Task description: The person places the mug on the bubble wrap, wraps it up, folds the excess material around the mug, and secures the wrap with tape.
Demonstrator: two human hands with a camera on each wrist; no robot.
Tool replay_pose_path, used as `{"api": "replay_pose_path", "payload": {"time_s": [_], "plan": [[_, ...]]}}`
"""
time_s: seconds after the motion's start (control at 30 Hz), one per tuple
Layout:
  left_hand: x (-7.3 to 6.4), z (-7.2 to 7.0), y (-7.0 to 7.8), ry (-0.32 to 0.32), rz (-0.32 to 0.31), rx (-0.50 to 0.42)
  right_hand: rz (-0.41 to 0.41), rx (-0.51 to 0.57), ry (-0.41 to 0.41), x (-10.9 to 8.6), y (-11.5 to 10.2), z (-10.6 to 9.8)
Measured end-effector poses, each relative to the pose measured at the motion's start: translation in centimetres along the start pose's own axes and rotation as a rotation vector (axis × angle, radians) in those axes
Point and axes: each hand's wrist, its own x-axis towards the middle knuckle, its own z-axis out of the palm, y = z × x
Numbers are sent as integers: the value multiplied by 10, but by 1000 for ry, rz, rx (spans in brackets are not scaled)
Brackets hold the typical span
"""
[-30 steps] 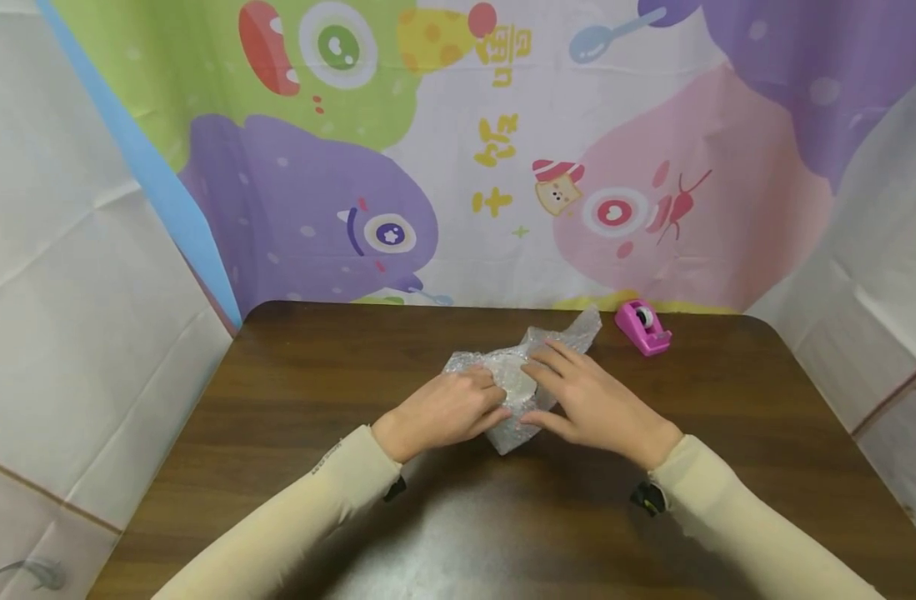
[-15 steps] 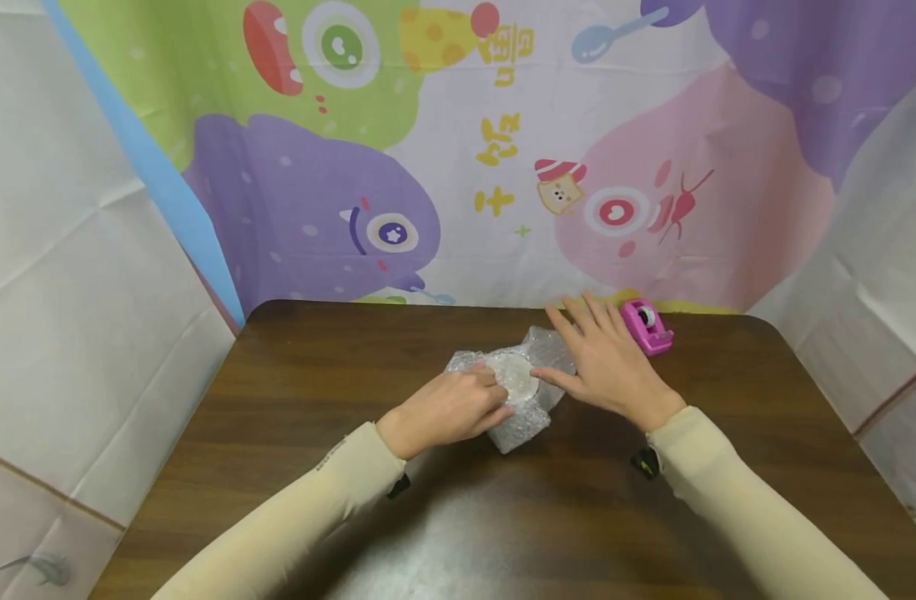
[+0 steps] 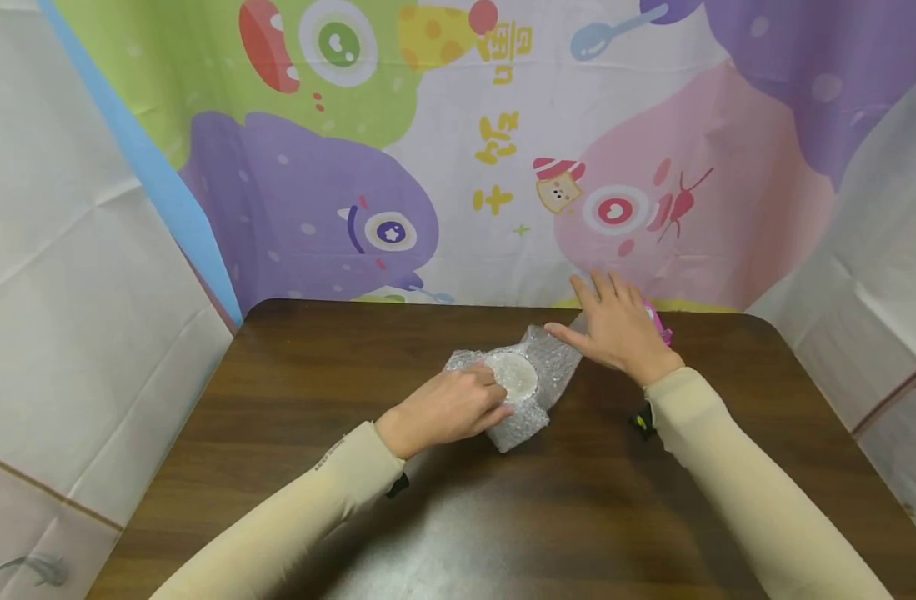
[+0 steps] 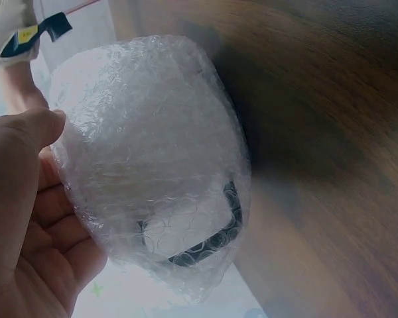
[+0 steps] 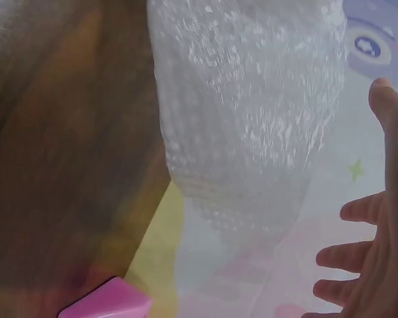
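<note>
A whitish object with a round flat top [image 3: 518,377] stands near the middle of the table, wrapped in clear bubble wrap [image 3: 519,429]. My left hand [image 3: 448,410] holds it at its top left, fingers curled on the bubble wrap. In the left wrist view, a black band [image 4: 209,246] shows through the wrapping; what kind of object it is cannot be told. A loose tail of bubble wrap [image 5: 245,99] sticks out toward the back right. Over the end of this tail, my right hand [image 3: 624,337] hovers with fingers spread, holding nothing.
A pink tape dispenser [image 3: 660,323] sits at the back right of the brown wooden table [image 3: 315,342], partly hidden behind the right hand. A cartoon-printed curtain [image 3: 488,250] hangs along the table's back edge.
My right hand has left the wrapping beside the round top and moved back and right, beyond the tail, now covering part of the tape dispenser. The left hand has stayed in place.
</note>
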Motion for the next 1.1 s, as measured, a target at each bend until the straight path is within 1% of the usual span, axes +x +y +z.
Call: {"api": "replay_pose_path", "payload": {"time_s": [0.23, 0.47, 0.53, 0.7, 0.83, 0.9, 1.03, 1.1], "plan": [[-1, 0, -1, 7, -2, -3, 51, 83, -71, 16, 11, 1], [-1, 2, 0, 20, 1, -18, 179, 233, -213, 27, 15, 6], [-1, 2, 0, 25, 0, -17, 209, 258, -246, 29, 15, 7], [-1, 2, 1, 35, 1, -12, 272, 294, -297, 28, 16, 10], [-2, 3, 1, 45, 3, -10, 310, 328, -311, 26, 16, 13], [-2, 3, 1, 51, 5, -12, 317, 335, -309, 25, 15, 14], [-2, 3, 1, 55, 10, -12, 325, 354, -276, 24, 15, 14], [-1, 3, 1, 52, 11, -15, 326, 365, -245, 24, 15, 13]]}}
